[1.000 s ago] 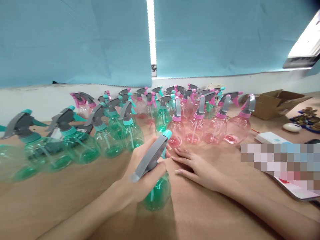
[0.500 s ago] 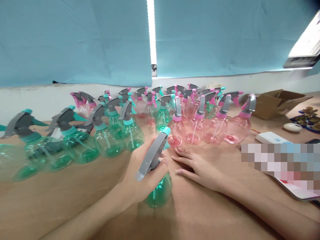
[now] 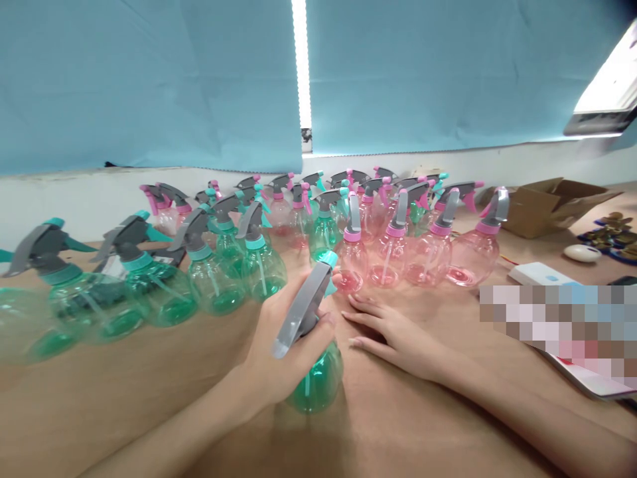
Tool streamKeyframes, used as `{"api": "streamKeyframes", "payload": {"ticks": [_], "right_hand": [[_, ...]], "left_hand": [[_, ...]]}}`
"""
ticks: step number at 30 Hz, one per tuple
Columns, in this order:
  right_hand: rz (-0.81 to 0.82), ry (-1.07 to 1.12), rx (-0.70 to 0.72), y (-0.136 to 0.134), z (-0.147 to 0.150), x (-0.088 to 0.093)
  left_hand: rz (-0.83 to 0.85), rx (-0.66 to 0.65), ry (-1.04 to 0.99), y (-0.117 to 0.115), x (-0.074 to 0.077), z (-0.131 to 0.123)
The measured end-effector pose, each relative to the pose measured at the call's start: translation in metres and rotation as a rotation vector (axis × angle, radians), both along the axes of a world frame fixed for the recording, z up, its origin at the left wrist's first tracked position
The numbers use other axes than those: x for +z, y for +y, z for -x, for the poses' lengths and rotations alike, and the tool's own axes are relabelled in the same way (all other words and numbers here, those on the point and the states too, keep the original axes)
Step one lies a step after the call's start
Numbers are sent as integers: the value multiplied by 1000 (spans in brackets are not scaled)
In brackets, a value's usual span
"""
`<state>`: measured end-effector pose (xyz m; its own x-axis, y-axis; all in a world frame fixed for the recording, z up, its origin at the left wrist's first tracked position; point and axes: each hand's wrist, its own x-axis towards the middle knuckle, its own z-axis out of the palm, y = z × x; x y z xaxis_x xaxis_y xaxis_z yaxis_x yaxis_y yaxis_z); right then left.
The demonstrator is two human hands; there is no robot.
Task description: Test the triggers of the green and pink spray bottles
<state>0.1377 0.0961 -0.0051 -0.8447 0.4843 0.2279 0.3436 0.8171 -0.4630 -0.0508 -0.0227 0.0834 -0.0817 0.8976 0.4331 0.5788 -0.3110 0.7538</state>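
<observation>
My left hand (image 3: pixel 279 338) is wrapped round the neck of a green spray bottle (image 3: pixel 316 385) with a grey and teal head, upright on the wooden table (image 3: pixel 223 438). To its right my right hand (image 3: pixel 398 332) lies on the table with its fingers spread and nothing in them. Just beyond the right fingertips stands a pink spray bottle (image 3: pixel 352 262), the leftmost of a front row of pink ones. A green spray bottle (image 3: pixel 263 269) is behind my left hand, at the end of a row of green ones.
More green and pink bottles crowd the back, below a blue curtain (image 3: pixel 149 79). An open cardboard box (image 3: pixel 532 209), a white mouse-shaped object (image 3: pixel 582 253), several gold and blue pieces (image 3: pixel 614 232) and a white item (image 3: pixel 545 273) are on the right.
</observation>
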Motion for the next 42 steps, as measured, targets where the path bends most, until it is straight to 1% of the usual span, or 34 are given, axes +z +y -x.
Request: {"api": "streamKeyframes", "payload": {"ticks": [6,12,24,28,32,37,42], "right_hand": [[-2,24,1,0,0,-1],[-5,12,-3,1,0,-1],[-16,-31,1,1,0,1],[-30,-49,3,0,1,3],[-32,-23,5,0,1,3],[-34,-25,6,0,1,3],[-34,-36,4,0,1,3]], "left_hand": [[21,-11,-20,1,-5,2],[-25,-1,17,1,-2,1],[19,-26,-6,1,-4,2],[-18,-17,10,1,-1,1],[-43,-30,2,2,-2,0],[-28,-48,-27,2,-4,1],[-9,-89,-48,3,-2,1]]}}
